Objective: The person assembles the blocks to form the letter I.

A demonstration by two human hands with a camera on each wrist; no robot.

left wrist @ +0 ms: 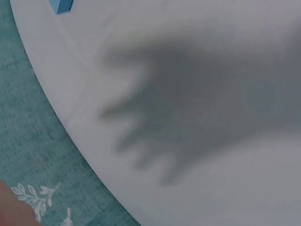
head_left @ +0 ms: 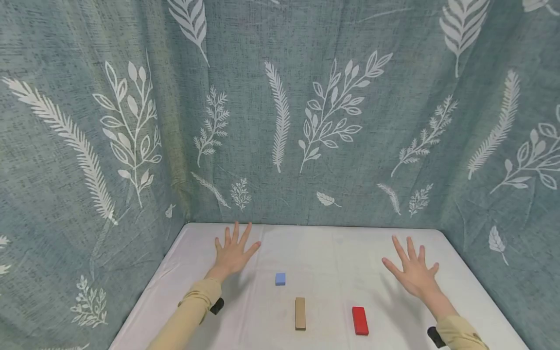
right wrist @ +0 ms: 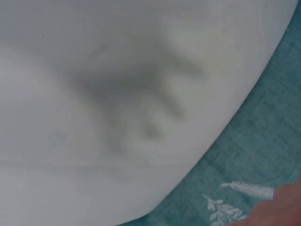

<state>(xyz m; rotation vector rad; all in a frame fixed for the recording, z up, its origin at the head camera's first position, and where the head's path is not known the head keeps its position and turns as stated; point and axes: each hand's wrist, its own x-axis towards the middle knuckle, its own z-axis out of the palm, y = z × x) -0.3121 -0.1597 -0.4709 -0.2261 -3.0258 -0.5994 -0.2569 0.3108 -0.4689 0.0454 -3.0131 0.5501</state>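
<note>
My left hand point(head_left: 232, 253) is held over the far left part of the white table, fingers spread and nothing in them. Over the right side, my right hand point(head_left: 413, 273) is likewise spread wide and bare. Between the two lie three blocks: a small blue block point(head_left: 280, 279), nearest the left hand, a long tan wooden block point(head_left: 300, 313) closer to the front, and a red block point(head_left: 360, 321) nearest the right hand. In the left wrist view the blue block point(left wrist: 61, 5) shows at the top edge. Each wrist view catches a hand's blurred shadow on the cloth.
The white-covered table point(head_left: 323, 253) has rounded far corners. A blue-green curtain point(head_left: 253, 146) with white leaf prints hangs behind it and along both sides. Black wrist cameras sit under both cuffs, the left one point(head_left: 217, 306) and the right one point(head_left: 436, 337).
</note>
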